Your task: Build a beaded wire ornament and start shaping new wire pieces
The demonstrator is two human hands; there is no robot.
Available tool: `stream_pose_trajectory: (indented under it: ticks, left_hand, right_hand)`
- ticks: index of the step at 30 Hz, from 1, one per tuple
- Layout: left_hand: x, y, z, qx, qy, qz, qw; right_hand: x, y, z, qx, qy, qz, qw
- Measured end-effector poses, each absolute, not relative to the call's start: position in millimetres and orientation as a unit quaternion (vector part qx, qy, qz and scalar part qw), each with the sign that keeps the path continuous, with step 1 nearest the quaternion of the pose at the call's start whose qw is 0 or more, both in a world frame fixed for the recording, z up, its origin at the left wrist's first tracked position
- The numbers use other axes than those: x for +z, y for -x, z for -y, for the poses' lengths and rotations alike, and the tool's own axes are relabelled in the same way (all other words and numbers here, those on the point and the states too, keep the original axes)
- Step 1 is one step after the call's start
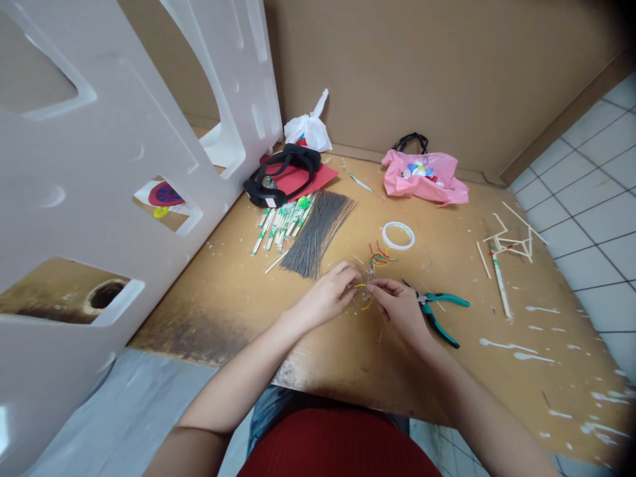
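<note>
We pinch a short yellow wire (364,295) between both hands just above the table (348,358), left hand (325,298) and right hand (397,306) each clenched on an end, apparently bending or twisting it. More colored wires (380,257) lie just beyond, teal pliers (440,313) beside our right hand. A tape roll (398,235) and gray rods (318,232) sit farther off. Next seems to need a firm, fine twist.

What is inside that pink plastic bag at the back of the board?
The pink bag lies open, showing small round pieces in white, blue and red. Black handles stick up behind it. Anything deeper is covered by the crumpled plastic.
</note>
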State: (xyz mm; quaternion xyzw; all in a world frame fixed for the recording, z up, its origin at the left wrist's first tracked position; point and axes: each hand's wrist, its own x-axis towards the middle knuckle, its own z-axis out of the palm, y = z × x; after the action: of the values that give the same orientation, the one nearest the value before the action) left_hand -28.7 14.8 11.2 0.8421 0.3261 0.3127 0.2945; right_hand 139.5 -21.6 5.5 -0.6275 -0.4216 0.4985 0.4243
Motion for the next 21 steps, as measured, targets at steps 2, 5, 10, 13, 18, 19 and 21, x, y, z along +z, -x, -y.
stream_pose_trajectory:
  ticks: [2, 5, 10, 13, 18, 19, 21]
  left_hand:
    - [10.2, 27.1, -13.4, 0.312, -0.845, -0.322, 0.291]
    - [9.2, 25.2, -11.7, 0.311, -0.850, -0.313, 0.290]
    - [5.6, 22.7, -11.1, 0.312, -0.854, -0.323, 0.264]
    - [1.1, 21.0, -11.3, 0.315, -0.854, -0.326, 0.254]
    - [-5.0, 19.2, -11.2, 0.323, -0.852, -0.335, 0.241]
    - [-5.5, 19.1, -11.1, 0.321, -0.853, -0.335, 0.241]
    - [-5.9, 19.1, -11.0, 0.318, -0.854, -0.333, 0.242]
  right_hand:
    - [6.6, -139.4, 20.7, 0.500, 0.627, 0.429, 0.417]
    - [9.3, -140.2, 19.0, 0.498, 0.624, 0.443, 0.409]
    - [14.0, -142.8, 16.0, 0.500, 0.618, 0.459, 0.395]
    - [15.1, -143.3, 15.5, 0.504, 0.621, 0.461, 0.384]
    - [14.5, -142.3, 15.7, 0.520, 0.615, 0.456, 0.380]
    - [14.3, -142.0, 15.8, 0.524, 0.611, 0.455, 0.380]
    - [14.6, -141.4, 16.0, 0.528, 0.607, 0.455, 0.381]
